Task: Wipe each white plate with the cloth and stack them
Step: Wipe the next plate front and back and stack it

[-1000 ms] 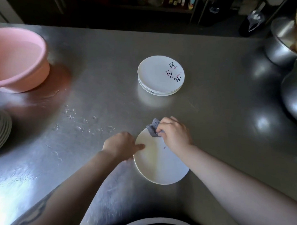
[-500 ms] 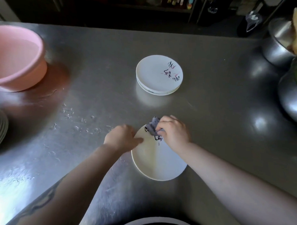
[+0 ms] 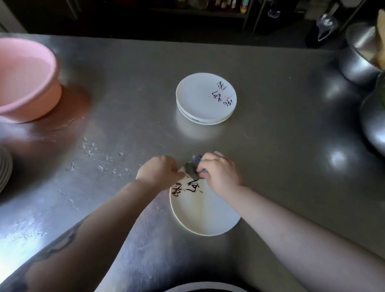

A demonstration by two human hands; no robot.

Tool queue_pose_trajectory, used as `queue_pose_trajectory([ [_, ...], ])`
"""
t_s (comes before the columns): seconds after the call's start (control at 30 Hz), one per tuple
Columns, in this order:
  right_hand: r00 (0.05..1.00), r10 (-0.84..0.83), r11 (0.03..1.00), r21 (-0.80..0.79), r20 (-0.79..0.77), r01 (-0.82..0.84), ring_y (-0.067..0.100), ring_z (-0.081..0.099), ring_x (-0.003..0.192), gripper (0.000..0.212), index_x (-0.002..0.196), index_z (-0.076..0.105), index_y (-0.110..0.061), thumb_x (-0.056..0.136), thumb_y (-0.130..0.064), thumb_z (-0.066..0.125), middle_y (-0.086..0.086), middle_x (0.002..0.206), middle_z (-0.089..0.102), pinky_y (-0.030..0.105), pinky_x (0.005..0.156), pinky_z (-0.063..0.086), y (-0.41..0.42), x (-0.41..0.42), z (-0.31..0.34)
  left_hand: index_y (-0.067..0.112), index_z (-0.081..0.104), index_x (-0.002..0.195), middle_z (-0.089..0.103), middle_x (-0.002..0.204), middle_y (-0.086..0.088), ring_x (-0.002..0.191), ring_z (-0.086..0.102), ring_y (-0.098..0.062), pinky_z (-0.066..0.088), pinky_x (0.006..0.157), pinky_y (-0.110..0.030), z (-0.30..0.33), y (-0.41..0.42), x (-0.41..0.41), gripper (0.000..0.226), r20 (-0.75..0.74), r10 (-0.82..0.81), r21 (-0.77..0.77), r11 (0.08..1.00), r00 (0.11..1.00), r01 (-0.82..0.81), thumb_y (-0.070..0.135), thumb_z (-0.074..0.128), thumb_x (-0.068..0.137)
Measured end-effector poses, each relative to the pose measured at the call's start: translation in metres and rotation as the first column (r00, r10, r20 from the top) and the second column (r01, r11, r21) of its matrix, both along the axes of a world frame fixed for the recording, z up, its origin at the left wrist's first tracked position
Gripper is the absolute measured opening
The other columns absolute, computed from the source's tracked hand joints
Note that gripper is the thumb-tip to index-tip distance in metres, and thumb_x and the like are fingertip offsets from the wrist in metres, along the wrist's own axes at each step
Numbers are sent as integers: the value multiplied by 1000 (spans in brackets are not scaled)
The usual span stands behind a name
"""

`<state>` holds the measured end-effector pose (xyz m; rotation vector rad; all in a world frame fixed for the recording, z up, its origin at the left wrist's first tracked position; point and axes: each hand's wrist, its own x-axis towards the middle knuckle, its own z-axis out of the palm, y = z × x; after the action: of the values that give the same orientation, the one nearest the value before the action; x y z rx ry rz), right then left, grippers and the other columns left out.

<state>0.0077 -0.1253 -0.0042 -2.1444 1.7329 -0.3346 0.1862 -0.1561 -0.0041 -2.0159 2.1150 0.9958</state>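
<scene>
Shiny metal table [image 3: 274,148] holds a white plate [image 3: 204,214] near the person. Left hand [image 3: 159,174] grips its rim. Right hand [image 3: 220,173] squeezes a gray cloth [image 3: 192,167] on it. Stacked plates [image 3: 205,98] sit farther back.

Both hands [image 3: 159,173] [image 3: 219,173] curled (fingers down)

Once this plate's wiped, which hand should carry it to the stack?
Left, probably. The left hand already grips the plate at its rim; the right hand holds the cloth. The stack lies straight ahead.
</scene>
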Motion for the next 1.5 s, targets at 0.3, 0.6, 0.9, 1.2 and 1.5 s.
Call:
queue_pose_trajectory([
  [0.3, 982, -143, 989, 19, -124, 146, 17, 50, 98, 13, 85, 69, -23, 84, -13, 61, -6, 94, 59, 29, 65, 44, -3, -26, -1, 6, 57, 67, 68, 61, -7, 65, 68, -28, 55, 62, -34, -10, 20, 17, 35, -88, 186, 19, 982, 979, -185, 35, 70, 83],
  [0.6, 999, -19, 1000, 24, -44, 20, 15, 52, 97, 8, 87, 72, -26, 83, -21, 67, -8, 94, 62, 29, 67, 44, -8, -3, -2, 14, 60, 66, 64, 67, -3, 73, 63, -29, 42, 55, -27, -7, 3, 2, 22, -145, 209, -60, 974, 967, -219, 27, 74, 77],
  [0.9, 966, -124, 979, 131, -228, 157, 15, 53, 99, 17, 89, 70, -33, 84, -18, 64, -8, 97, 58, 24, 66, 34, 12, -43, 9, 5, 63, 71, 69, 58, -10, 54, 68, -28, 60, 62, -40, -11, 21, 9, 17, -277, 456, 35, 884, 846, -466, 18, 71, 77],
  [1.2, 988, -151, 954, 263, 13, 142, 14, 56, 88, 11, 83, 74, -31, 76, -24, 70, -7, 86, 62, 24, 66, 38, 82, 2, 7, 5, 64, 70, 68, 56, -9, 50, 67, -28, 56, 51, -30, -7, 44, 4, 14, -298, 573, 55, 809, 764, -585, 17, 69, 77],
  [1.5, 945, -256, 933, 309, 203, 187, 13, 62, 87, 11, 80, 77, -26, 75, -17, 74, -14, 80, 63, 23, 76, 45, 76, -2, 17, 9, 67, 86, 71, 66, -5, 58, 68, -22, 58, 62, -34, 0, 68, 22, 10, -369, 463, -11, 865, 806, -501, 19, 65, 88],
])
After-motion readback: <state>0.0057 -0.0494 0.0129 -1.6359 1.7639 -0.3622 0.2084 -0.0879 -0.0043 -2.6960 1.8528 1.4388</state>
